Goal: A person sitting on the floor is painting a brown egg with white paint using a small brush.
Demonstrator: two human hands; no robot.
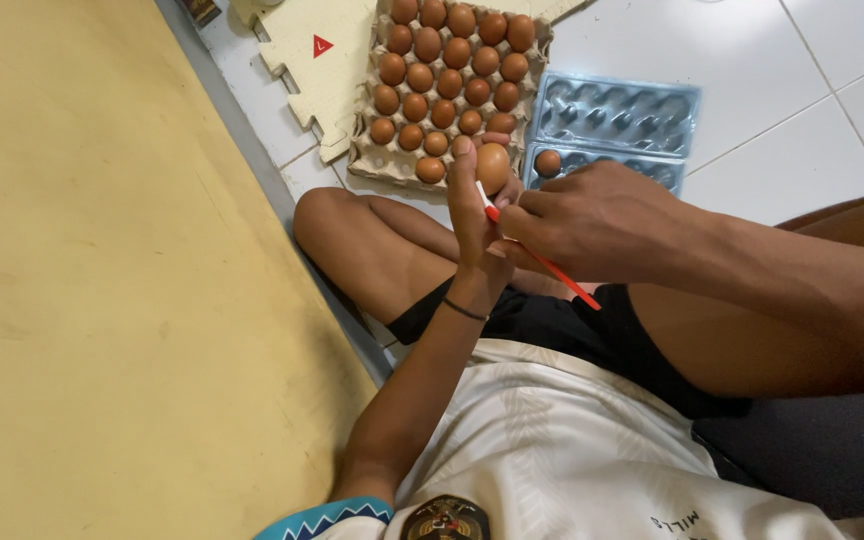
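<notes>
At the left lies a yellow mat, then a cardboard tray full of brown eggs. In front of it the left hand has its fingers clamped on one egg, and the right hand pinches a red pen against it. Further right, a clear plastic carton holds a single egg.

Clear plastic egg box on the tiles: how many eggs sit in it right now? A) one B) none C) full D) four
A: the clear plastic egg box holds a single brown egg in a near-corner cell; its other cells show empty, while the cardboard tray beside it is nearly full, and the left hand holds another egg.
</notes>
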